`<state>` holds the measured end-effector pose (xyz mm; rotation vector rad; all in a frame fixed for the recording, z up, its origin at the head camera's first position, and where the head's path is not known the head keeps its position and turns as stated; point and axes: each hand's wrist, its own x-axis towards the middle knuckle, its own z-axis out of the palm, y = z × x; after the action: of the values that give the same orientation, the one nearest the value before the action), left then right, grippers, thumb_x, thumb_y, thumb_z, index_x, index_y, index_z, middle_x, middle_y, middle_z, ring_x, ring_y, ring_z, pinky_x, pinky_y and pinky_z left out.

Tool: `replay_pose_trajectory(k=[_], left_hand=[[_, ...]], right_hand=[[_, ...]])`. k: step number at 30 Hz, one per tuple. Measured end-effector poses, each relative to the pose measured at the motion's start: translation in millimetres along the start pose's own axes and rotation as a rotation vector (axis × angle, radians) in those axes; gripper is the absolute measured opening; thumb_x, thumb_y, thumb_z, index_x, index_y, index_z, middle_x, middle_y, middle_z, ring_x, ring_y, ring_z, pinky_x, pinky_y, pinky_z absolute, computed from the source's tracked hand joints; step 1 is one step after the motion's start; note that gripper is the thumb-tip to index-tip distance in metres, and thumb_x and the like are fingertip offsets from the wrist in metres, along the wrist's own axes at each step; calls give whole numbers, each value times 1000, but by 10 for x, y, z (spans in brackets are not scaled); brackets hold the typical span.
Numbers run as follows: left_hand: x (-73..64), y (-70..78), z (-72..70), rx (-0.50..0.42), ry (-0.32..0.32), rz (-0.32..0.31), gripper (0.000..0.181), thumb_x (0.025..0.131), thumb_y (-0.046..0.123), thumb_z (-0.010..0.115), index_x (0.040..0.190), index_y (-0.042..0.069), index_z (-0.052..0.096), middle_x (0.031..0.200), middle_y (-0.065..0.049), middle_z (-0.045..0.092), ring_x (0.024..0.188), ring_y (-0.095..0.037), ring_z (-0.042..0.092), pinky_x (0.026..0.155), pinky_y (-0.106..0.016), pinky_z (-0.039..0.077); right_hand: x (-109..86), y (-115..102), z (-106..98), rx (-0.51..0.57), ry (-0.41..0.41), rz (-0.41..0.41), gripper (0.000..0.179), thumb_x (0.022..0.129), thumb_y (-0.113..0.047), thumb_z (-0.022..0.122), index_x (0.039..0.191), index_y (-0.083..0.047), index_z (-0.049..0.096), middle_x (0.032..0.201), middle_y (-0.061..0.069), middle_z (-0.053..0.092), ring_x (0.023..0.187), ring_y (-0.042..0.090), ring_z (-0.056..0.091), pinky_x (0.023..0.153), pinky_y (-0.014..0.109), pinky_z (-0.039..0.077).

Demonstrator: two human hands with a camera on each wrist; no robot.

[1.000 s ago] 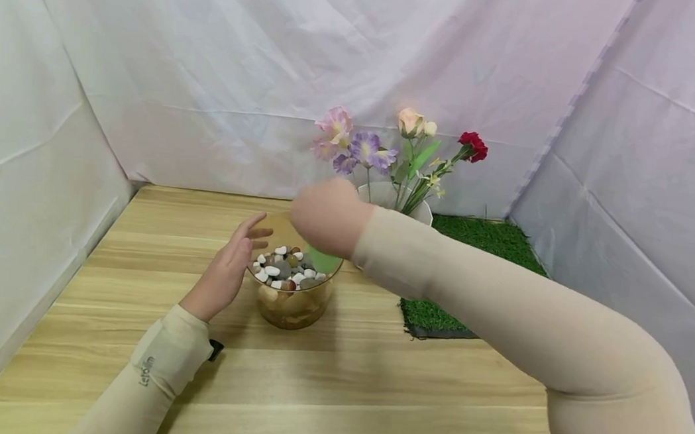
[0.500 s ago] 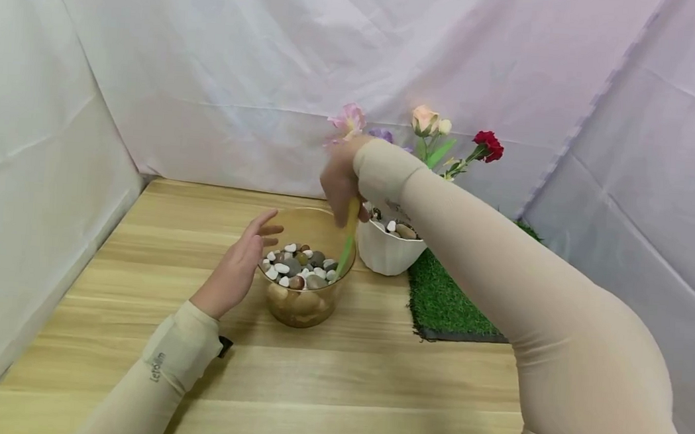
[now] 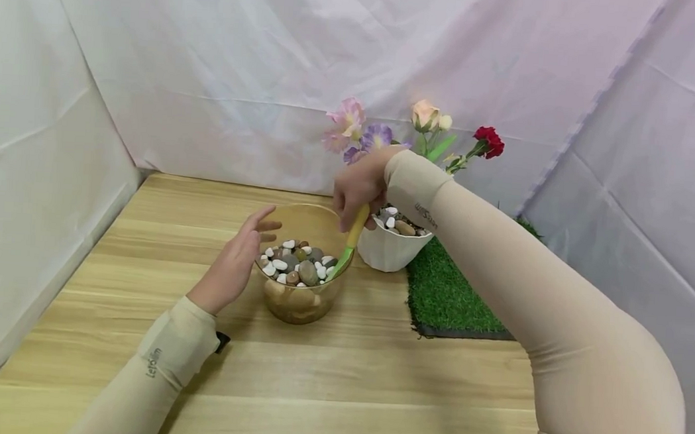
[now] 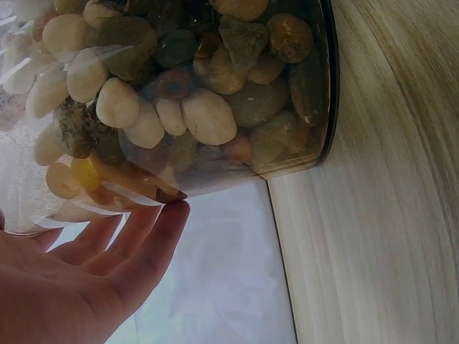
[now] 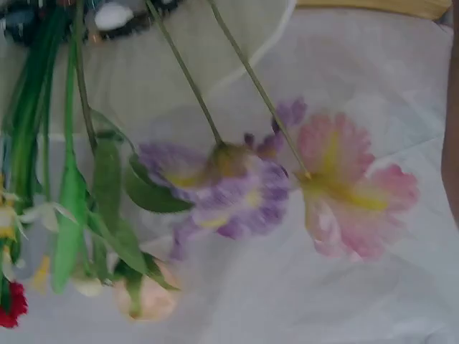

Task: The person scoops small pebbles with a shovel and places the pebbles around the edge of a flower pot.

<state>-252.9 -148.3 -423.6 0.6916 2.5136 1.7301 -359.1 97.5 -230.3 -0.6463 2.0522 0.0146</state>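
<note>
Looks forward and down from the head, over the wooden table, facing the cloth backdrop. At the left wrist, sits low and very near the amber bowl, rolled sideways, sharing it with the head view. At the right wrist, faces flowers and white pot closely, upside down, sharing both likewise.

My right hand grips a tool, green end among pebbles at four o'clock in the amber bowl, my left hand alongside at nine.
</note>
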Motion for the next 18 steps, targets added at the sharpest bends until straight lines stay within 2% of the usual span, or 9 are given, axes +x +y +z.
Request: replay_pose_trajectory(k=[3,6,8,10,12,14,18], left_hand=[[-18,-4,1,-7,3,-4,54,121,41,19,174,33,19,163,-17,45,145,-45,47,112,-75,37],[-35,-2,9,-17,4,-10,54,121,40,19,174,34,19,163,-16,45,145,-45,47,112,-76,37],[-41,5,13,-19,1,-11,53,121,40,19,174,35,19,163,-16,45,146,-44,47,113,-75,37],[-39,14,14,-19,0,-12,53,120,42,19,174,36,19,163,-15,45,146,-43,47,113,-74,37],[-34,20,3,-16,4,-11,54,120,42,19,173,36,19,163,-16,45,146,-44,47,113,-74,37],[-31,19,-12,-13,7,-8,53,120,42,19,174,36,19,163,-16,44,146,-44,47,113,-75,36],[-53,3,-27,-9,4,-20,53,121,41,19,174,36,18,163,-17,44,146,-44,47,114,-75,35]], right_hand=[[-29,-112,-32,-14,-6,52,33,106,-28,73,78,-11,69,73,6,73,44,6,40,45,21,34],[-11,-202,-57,-12,-18,102,27,106,-31,73,91,-9,78,75,5,74,45,6,40,46,21,34],[18,-215,-47,38,-37,128,27,107,-31,72,97,-8,81,74,5,73,44,6,37,46,21,34],[42,-171,-17,124,-46,139,26,107,-28,70,96,-7,80,72,6,71,44,8,35,45,23,33],[51,-100,37,204,-36,111,25,108,-24,69,91,-6,75,69,8,69,43,8,34,44,23,31],[51,-25,110,239,-4,49,25,109,-20,68,88,-7,71,67,8,67,43,9,35,43,23,30],[39,55,367,267,126,-71,20,108,-17,70,90,-6,69,69,11,69,45,8,39,43,22,30]])
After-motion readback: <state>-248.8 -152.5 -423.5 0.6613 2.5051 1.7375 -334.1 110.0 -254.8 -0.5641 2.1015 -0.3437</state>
